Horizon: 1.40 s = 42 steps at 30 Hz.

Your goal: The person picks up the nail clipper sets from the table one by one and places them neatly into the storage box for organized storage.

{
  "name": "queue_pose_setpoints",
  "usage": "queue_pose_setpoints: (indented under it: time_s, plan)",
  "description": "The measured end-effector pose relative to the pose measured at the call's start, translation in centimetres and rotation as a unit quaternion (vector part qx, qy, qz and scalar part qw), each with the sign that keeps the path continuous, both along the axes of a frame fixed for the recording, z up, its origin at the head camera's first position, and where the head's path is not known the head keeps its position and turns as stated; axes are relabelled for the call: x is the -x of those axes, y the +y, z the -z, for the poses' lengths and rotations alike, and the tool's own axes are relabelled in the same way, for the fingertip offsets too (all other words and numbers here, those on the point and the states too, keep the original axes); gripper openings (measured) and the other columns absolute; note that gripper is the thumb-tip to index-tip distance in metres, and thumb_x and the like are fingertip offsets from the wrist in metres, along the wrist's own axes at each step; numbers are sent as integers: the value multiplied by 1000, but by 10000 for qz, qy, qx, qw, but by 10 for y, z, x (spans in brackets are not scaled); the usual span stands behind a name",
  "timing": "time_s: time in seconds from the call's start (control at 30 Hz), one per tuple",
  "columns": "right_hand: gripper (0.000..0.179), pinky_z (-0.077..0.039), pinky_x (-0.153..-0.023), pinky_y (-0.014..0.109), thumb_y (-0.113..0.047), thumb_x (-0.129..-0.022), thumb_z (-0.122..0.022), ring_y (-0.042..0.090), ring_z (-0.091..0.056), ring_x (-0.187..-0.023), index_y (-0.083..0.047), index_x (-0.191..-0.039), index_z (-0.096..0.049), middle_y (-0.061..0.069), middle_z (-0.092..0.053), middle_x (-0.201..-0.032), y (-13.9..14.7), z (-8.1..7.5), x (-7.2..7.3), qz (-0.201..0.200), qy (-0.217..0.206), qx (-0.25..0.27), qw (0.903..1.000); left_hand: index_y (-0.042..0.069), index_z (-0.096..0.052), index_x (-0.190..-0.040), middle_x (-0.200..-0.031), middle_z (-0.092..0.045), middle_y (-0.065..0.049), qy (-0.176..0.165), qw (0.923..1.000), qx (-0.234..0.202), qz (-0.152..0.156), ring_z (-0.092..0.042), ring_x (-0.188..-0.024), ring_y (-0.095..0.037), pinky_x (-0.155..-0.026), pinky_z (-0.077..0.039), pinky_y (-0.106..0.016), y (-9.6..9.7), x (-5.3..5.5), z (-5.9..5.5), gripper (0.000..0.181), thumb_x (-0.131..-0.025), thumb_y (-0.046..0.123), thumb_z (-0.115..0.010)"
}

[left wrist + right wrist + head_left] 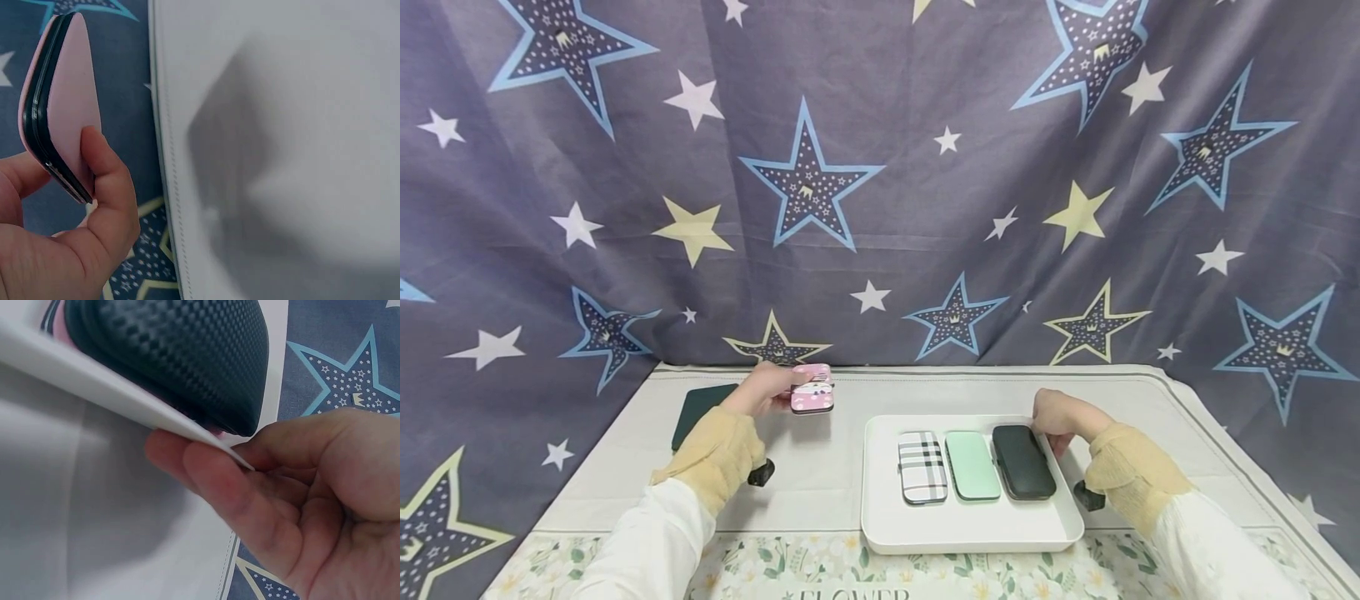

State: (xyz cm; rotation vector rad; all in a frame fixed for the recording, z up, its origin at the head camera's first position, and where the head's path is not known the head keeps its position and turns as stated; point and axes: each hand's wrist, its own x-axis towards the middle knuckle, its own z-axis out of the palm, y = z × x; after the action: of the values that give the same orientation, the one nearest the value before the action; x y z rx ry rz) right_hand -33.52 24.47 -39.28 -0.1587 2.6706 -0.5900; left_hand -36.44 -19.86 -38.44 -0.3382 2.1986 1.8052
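My left hand pinches a slim pink case with a cartoon print, held up over the back of the table. In the left wrist view, the thumb and fingers grip the lower end of the pink case, and its dark seam faces the camera. The right hand pinches the right rim of a white tray, thumb inside and fingers outside. Inside the tray lie a plaid case, a mint green case and a black textured case, side by side. The black case is nearest the right fingers.
A dark green flat item lies at the table's left, partly behind the left wrist. The white table cover has a floral strip along the front. A star-patterned curtain hangs right behind the table.
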Motion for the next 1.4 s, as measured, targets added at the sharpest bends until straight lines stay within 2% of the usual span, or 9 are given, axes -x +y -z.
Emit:
queue_pose_setpoints:
  time_s: [0.17,0.33,0.67,0.87,1.1,1.23,1.4]
  plan:
    - [13,-56,-49,30,2,-85,-53,18,-63,-46,5,-78,-63,10,-59,-56,0,-1,1,19,-54,-59,10000,-12,-53,-115,-69,-64,-4,17,9999,-137,-23,-63,-61,-10,-57,-55,-23,12,-1,-9,35,-91,11,-62]
    - [13,-56,-50,30,2,-84,-53,19,-63,-46,5,-77,-63,11,-60,-56,0,-1,1,36,-85,-32,10000,-12,-53,-114,-71,-64,-5,49,9994,-339,29,-63,-62,-10,-58,-55,-23,27,-4,-17,34,-89,10,-64]
    - [12,-56,-49,29,3,-83,-54,18,-63,-46,7,-80,-65,12,-61,-56,0,-1,0,16,23,-37,10000,-14,-53,-115,-72,-63,-3,381,9980,-306,402,-62,-61,-9,-59,-55,-22,57,-16,-32,37,-89,10,-64]
    - [13,-55,-48,29,2,-83,-55,18,-63,-45,6,-78,-66,11,-61,-55,0,0,-1,-83,96,-49,9999,-15,-50,-118,-73,-65,-4,485,9958,-371,678,-63,-62,-10,-60,-57,-25,73,-25,-36,42,-88,11,-65]
    - [14,-56,-48,29,2,-83,-54,18,-63,-45,4,-73,-64,11,-61,-55,0,1,1,-71,48,-98,9999,-9,-48,-113,-79,-63,-8,503,9959,-411,628,-62,-65,-13,-62,-58,-28,92,-31,-42,36,-87,10,-66]
    - [14,-56,-48,29,2,-84,-54,18,-63,-45,4,-74,-63,12,-60,-56,0,1,1,-49,16,-96,9999,-8,-49,-111,-79,-62,-8,503,9950,-488,709,-62,-65,-14,-63,-58,-29,103,-35,-47,34,-87,10,-66]
    - [12,-56,-49,29,2,-84,-54,18,-63,-46,6,-78,-64,12,-61,-58,-1,0,0,-31,-11,-122,9999,-6,-49,-109,-79,-62,-9,509,9933,-610,840,-62,-64,-14,-60,-57,-27,118,-39,-47,32,-87,10,-66]
